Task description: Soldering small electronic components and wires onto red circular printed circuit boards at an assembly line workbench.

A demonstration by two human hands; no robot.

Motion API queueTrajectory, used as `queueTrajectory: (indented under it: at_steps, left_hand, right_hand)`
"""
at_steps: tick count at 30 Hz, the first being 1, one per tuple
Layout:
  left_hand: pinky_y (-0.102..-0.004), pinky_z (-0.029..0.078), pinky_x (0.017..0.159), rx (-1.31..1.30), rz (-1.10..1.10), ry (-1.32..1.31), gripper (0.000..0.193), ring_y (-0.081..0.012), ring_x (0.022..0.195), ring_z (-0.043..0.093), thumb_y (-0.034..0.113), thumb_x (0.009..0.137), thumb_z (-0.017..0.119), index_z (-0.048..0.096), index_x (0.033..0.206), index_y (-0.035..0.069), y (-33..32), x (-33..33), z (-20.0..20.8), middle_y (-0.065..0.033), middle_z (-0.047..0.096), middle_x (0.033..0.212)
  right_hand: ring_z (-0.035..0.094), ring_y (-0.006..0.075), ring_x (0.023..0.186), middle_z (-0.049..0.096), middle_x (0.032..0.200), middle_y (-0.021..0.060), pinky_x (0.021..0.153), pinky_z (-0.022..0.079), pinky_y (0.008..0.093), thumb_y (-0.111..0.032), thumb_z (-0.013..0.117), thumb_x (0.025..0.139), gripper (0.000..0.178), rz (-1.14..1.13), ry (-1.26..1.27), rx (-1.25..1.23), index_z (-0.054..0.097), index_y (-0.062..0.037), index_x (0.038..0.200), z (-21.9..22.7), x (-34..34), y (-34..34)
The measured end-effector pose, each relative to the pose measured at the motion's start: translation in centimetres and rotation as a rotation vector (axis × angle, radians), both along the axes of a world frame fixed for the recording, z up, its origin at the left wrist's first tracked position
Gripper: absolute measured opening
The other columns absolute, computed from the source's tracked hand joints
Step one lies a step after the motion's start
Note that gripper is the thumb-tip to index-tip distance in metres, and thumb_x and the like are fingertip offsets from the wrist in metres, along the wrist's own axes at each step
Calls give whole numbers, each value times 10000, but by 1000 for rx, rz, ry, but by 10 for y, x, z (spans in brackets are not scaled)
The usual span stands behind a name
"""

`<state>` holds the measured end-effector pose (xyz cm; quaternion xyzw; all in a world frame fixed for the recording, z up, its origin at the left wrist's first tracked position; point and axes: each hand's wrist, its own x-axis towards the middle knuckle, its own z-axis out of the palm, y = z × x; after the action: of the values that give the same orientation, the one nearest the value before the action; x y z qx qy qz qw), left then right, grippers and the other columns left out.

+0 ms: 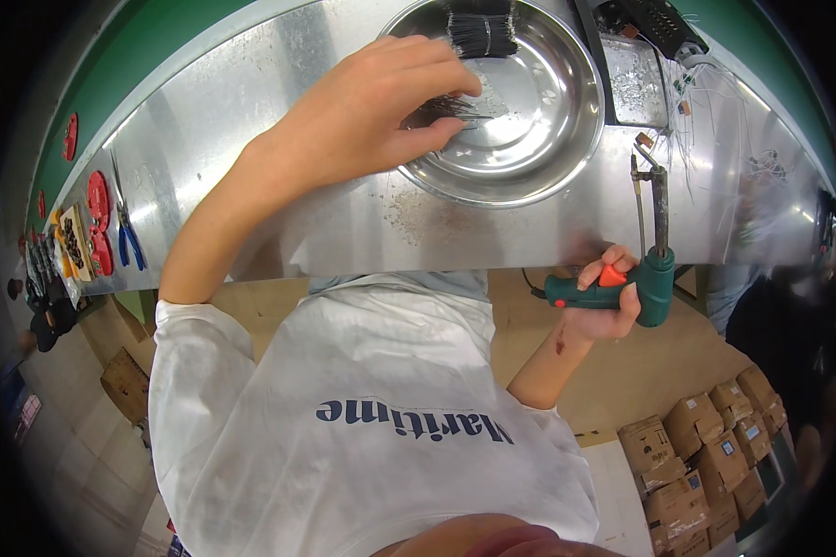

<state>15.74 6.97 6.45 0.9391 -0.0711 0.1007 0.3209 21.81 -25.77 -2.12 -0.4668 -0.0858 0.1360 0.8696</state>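
The bench (pixel 297 227) is busiest around the bowl (pixel 539 111), which sits near its far edge. Close beside the bowl on the right are a black bar (pixel 589 56) and a metal tray (pixel 637 123), with a black device (pixel 655 28) beyond. White wires (pixel 764 165) straggle over the right part. The left hand (pixel 381 107) reaches over the bowl's left rim, hiding part of it and of the loose wires (pixel 443 110). Its thumb and index finger stand spread, the dark loose wires showing in the gap; whether the hidden fingers touch them, I cannot tell. The right hand (pixel 604 311) is wrapped around the grip of the green soldering gun (pixel 657 288) at the near edge, its metal tip pointing away over the bench, between bowl and white wires. Crumbs (pixel 404 218) lie just below the bowl.

Counted: one bowl, one soldering gun, one tray, one black device. One tied bundle (pixel 483 37) of black wires lies at the bowl's far side; the loose wires overlap too much to count. Toward the left end are one pair of blue pliers (pixel 124 221) and two larger red pieces (pixel 98 200). Several cardboard boxes (pixel 720 461) are stacked at lower right, overlapping.
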Motion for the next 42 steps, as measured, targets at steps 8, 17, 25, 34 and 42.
queueTrajectory:
  at_steps: [8,17,25,34,42]
  left_hand:
    - [-358,466,789,16,-1,18,275,-279,893,577,53,746,714,619,1004,40,2,-2,-1,-80,619,943]
    - [-396,460,786,23,-1,-31,247,-300,884,572,78,733,711,604,951,30,2,-4,-2,-94,602,907]
    - [-399,452,808,42,6,-27,247,-301,883,579,69,745,705,609,971,40,3,-6,-2,-93,616,912]
    - [-312,505,605,-198,103,-49,98,-219,724,604,55,785,705,668,869,24,-18,-26,10,-87,615,905]
    - [-277,488,535,-225,197,-37,104,-198,606,586,42,768,725,697,868,37,-51,-68,13,-64,635,793]
  right_hand:
    - [535,212,521,522,963,207,464,449,255,-253,504,845,339,1,-16,-13,519,49,999,-3,1,-2]
    - [533,215,529,522,968,213,451,446,259,-260,505,849,353,6,5,3,520,54,1007,3,-1,1]
    - [534,215,527,521,969,217,458,449,258,-256,496,851,354,1,-15,-5,516,57,1015,-1,1,-2]
    - [529,207,551,524,969,205,455,432,254,-252,486,850,336,18,-5,4,514,50,996,1,0,0]
    - [520,183,610,527,984,176,541,411,275,-233,489,867,292,-2,95,-46,511,28,993,15,-8,7]
